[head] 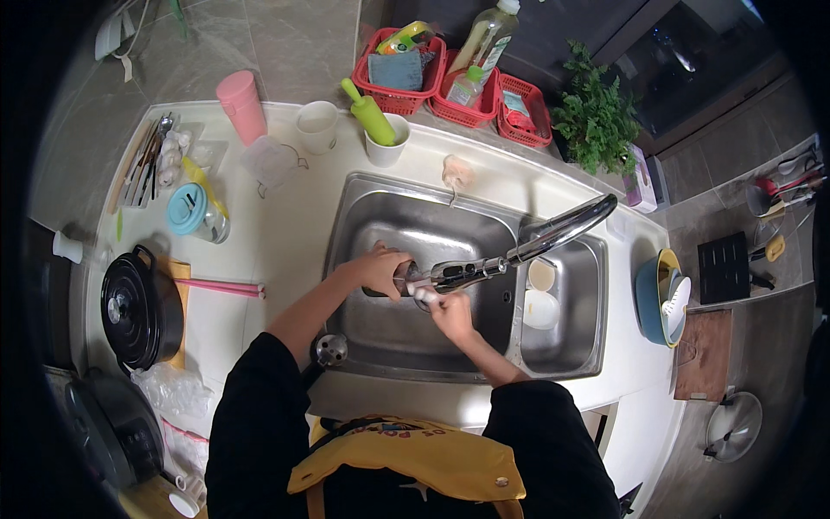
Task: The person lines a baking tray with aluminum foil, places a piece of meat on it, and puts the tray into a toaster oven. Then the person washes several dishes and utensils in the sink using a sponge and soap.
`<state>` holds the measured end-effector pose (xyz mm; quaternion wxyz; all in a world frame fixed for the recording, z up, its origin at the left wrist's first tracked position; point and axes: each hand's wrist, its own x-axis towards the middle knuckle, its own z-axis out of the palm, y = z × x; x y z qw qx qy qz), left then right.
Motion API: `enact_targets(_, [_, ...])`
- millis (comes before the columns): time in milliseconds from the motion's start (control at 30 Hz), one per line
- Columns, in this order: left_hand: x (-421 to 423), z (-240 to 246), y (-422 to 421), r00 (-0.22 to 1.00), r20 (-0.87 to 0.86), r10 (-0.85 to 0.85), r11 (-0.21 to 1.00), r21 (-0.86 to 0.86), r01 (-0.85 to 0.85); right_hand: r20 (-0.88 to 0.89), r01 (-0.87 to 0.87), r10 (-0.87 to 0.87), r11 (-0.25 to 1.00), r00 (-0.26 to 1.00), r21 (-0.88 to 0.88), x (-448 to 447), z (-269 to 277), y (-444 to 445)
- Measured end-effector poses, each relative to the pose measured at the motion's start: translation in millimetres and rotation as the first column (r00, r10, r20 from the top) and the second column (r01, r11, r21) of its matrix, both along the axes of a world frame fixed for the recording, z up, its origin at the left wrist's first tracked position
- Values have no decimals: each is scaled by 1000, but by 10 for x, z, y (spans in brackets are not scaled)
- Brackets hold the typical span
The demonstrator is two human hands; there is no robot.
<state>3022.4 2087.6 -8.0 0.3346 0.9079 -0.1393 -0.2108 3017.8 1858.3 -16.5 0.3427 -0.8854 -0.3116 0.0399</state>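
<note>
Both hands are over the large basin of a stainless steel sink. My left hand grips a dark, see-through vessel, lying on its side with its mouth towards the right. At that mouth, my right hand pinches a pale, soft-looking piece, too small to name. The spray head of a chrome faucet hangs just above and partly covers the vessel. Whether water runs I cannot tell.
The small basin at right holds a white bowl and a beige round piece. A metal portafilter rests at the sink's front left corner. Behind stand a white cup with a green rolling pin and red baskets. A black pot is left.
</note>
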Motion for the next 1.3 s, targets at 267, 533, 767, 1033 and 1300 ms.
enact_targets(267, [-148, -23, -37, 954, -96, 285, 942, 211, -261, -395, 406, -285, 875, 873, 265, -197, 172, 125])
enact_targets(533, [-81, -592, -89, 965, -85, 249, 945, 239, -223, -249, 38, 24, 969, 968, 242, -277, 134, 507])
enact_targets(767, [-309, -175, -126, 964, 118, 238, 929, 262, -262, -314, 66, -23, 989, 949, 129, 8, -9, 794])
enact_targets(1033, [-272, 136, -171, 901, -99, 422, 906, 10, -423, -806, 430, 290, 726, 516, 537, 215, -453, 511])
enact_targets(1300, [-280, -83, -429, 776, 136, 615, 752, 192, -630, -602, 394, 13, 745, 799, 538, 60, -273, 681])
